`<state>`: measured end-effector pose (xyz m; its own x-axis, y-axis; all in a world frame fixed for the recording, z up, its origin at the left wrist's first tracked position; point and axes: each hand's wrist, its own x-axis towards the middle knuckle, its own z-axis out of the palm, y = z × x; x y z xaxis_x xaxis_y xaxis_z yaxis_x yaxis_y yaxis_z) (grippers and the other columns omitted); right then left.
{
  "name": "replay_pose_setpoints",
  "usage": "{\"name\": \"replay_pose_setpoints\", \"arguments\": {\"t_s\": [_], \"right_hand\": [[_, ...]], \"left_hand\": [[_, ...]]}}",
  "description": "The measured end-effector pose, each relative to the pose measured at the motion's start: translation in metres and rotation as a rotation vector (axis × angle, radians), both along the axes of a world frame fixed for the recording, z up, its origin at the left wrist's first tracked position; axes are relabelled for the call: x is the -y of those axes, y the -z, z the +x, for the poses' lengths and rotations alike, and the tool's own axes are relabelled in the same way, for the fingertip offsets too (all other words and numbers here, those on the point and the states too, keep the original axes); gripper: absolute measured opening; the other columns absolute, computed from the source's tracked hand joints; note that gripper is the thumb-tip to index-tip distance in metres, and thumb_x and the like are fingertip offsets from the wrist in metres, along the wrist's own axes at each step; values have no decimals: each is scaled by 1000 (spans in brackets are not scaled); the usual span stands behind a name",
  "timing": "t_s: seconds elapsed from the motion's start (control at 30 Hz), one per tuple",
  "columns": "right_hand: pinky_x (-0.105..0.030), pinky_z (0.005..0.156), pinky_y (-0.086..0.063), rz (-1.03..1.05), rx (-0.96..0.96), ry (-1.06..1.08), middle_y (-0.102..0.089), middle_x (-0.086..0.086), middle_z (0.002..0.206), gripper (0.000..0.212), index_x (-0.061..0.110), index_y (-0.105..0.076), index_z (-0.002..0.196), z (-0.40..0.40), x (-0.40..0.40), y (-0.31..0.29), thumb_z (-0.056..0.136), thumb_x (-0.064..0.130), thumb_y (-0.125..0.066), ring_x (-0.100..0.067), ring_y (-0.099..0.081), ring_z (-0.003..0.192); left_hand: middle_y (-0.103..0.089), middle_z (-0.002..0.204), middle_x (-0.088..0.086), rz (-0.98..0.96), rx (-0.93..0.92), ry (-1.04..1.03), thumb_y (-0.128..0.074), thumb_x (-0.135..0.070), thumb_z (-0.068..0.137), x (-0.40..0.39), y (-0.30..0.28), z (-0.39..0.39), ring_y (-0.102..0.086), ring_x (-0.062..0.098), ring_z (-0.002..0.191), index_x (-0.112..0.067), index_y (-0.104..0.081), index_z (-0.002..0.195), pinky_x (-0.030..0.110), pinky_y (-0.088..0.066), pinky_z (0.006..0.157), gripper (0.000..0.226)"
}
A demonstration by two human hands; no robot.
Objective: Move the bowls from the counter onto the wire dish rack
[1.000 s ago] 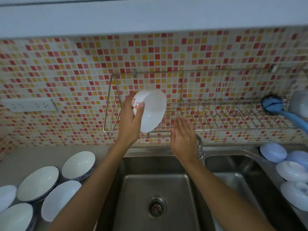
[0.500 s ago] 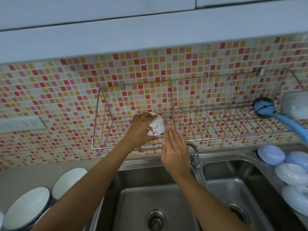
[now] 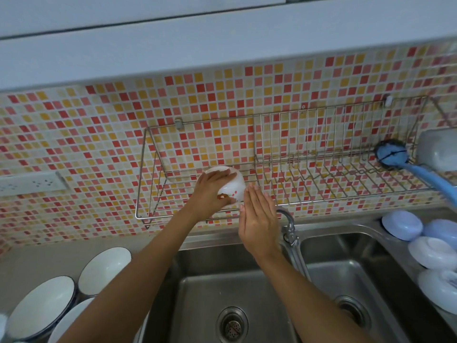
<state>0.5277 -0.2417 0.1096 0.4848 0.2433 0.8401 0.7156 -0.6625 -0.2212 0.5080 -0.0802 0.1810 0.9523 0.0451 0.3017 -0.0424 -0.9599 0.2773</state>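
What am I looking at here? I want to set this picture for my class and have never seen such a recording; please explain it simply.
No machine here: a person wears one camera on the head, looking down at their own bare hands above a steel double sink. The left hand holds a small white bowl upside down on the wire dish rack fixed to the tiled wall. The right hand is open and flat beside it, holding nothing. More white bowls wait on the counter at the left; pale dishes lie at the right.
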Motion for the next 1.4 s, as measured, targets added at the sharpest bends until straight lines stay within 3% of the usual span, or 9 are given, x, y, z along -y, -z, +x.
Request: {"name": "replay_pose_setpoints", "arguments": {"t_s": [0.27, 0.37, 0.47, 0.57, 0.67, 0.77, 1.13, 1.33, 1.4], "right_hand": [[-38, 118, -23, -23, 1, 16, -58, -13, 134, 40, 1, -58, 129, -1, 2, -1, 98, 23, -45, -24, -50, 130], [-38, 117, -24, -7, 6, 13, -59, -13, 133, 40, 2, -59, 128, -1, 3, -1, 97, 23, -48, -24, -50, 130], [-39, 116, -26, -2, 10, 6, -59, -13, 133, 40, 2, -59, 128, 0, 2, 1, 96, 23, -50, -24, -50, 130], [-39, 116, -25, -3, 7, 4, -58, -13, 134, 40, 2, -58, 129, -1, 1, 2, 96, 23, -49, -23, -49, 131], [-39, 116, -26, 0, 6, 3, -58, -13, 134, 40, 2, -58, 129, -1, 1, 2, 96, 23, -49, -24, -49, 131], [-39, 116, -25, -4, -7, 8, -58, -13, 134, 40, 2, -58, 129, -1, 1, 1, 97, 24, -48, -24, -50, 131], [-44, 115, -30, -11, -50, -10, -58, -15, 133, 41, 1, -59, 128, -6, 2, -1, 101, 24, -39, -26, -51, 130], [-46, 120, -18, -77, -171, 0, -48, -10, 145, 44, 5, -49, 138, -16, 6, -3, 102, 26, -37, -25, -36, 141], [-45, 121, -14, -62, -220, -20, -35, -9, 153, 48, 5, -37, 145, -30, 5, 3, 103, 27, -34, -25, -23, 146]], "left_hand": [[-29, 157, -1, -193, 56, -63, -48, -31, 98, 13, -2, -24, -22, 21, 144, -25, -33, 146, 45, -20, 119, 51], [-48, 144, 2, -53, 205, -141, -41, -40, 97, 11, 3, -42, -41, 25, 132, -22, -51, 135, 46, -31, 112, 43], [-52, 141, 4, 76, 208, -120, -27, -51, 96, 7, 13, -56, -47, 27, 128, -20, -52, 135, 47, -33, 109, 56], [-31, 156, 1, 115, 47, -113, -6, -58, 94, 7, 8, -52, -29, 23, 143, -25, -32, 147, 48, -21, 118, 69], [-1, 161, -6, 133, -149, -110, -12, -51, 98, 9, 0, -34, -1, 16, 149, -30, -6, 152, 46, 0, 120, 59], [6, 161, -7, 123, -183, -51, -20, -43, 102, 9, -2, -23, 3, 15, 149, -31, -1, 152, 46, 1, 121, 55], [-8, 161, 0, 123, -142, -143, -22, -40, 102, 13, -1, -29, -20, 21, 147, -21, -9, 153, 42, -12, 120, 56], [-40, 151, 2, 193, 0, -270, 0, -53, 98, 23, 10, -51, -55, 24, 125, -25, -39, 144, 42, -50, 96, 67], [-36, 153, 3, 226, -19, -270, 10, -55, 94, 21, 18, -66, -44, 24, 135, -24, -36, 146, 45, -38, 110, 76]]}}
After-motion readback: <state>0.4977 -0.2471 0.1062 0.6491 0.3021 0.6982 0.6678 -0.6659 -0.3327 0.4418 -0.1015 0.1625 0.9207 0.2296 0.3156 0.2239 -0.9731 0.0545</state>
